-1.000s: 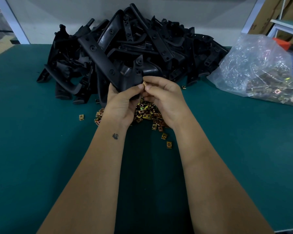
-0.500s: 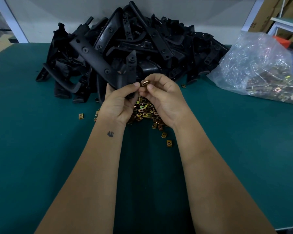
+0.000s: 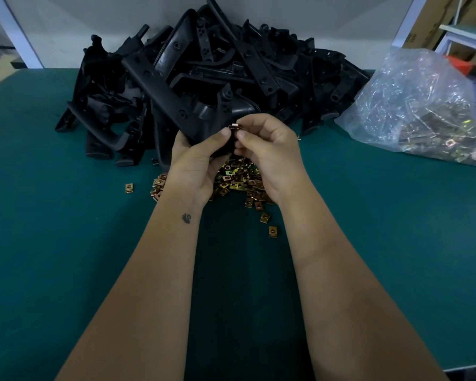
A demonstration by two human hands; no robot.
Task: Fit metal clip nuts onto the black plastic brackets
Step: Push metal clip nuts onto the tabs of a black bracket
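Note:
My left hand (image 3: 197, 160) grips the near end of a long black plastic bracket (image 3: 160, 86) that slants up to the left above the table. My right hand (image 3: 270, 152) pinches a small metal clip nut (image 3: 234, 126) between thumb and forefinger, right against the bracket's end tab beside my left thumb. Whether the nut is seated on the tab is hidden by my fingers. A loose heap of gold clip nuts (image 3: 237, 182) lies on the table under both hands.
A big pile of black brackets (image 3: 259, 64) fills the back of the green table (image 3: 66, 243). A clear plastic bag of clip nuts (image 3: 421, 111) lies at the right. Stray nuts (image 3: 129, 187) dot the mat. Shelving and cardboard boxes stand beyond the right edge.
My right hand has brought the clip nut down onto the bracket's end tab, with my thumbs now together. The bracket shifted slightly in my left hand.

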